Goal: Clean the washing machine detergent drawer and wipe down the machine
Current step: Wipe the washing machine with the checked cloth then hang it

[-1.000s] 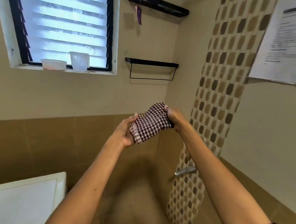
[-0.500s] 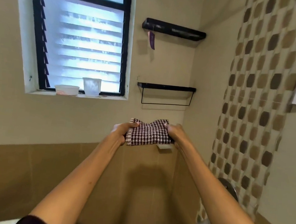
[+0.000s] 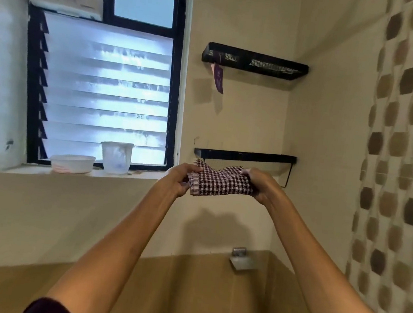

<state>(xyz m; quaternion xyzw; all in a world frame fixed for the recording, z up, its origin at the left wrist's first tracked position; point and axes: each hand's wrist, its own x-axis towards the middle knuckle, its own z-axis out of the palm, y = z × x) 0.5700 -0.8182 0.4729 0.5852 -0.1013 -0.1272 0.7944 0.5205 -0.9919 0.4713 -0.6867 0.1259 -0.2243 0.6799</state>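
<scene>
Cream tiled walls met at a corner, with a louvred window (image 3: 102, 92) and two black wall shelves (image 3: 244, 157). Both arms stretched forward: left hand (image 3: 177, 178) and right hand (image 3: 261, 185) each gripped an end of the checked cloth (image 3: 220, 183), just below the lower shelf.

— Where does the light come from?
— Daylight through the frosted window (image 3: 102, 94). Its slats glare pale blue-white, nearly washed out, and the room is soft and rather dim.
— Any shadows?
— A faint one on the wall (image 3: 229, 123) under the cloth (image 3: 220, 180), another below the upper shelf (image 3: 254, 63).
— Is it sharp?
— The patterned tiles (image 3: 404, 156) at the right are smeared, and straight lines bow near the edges.
</scene>
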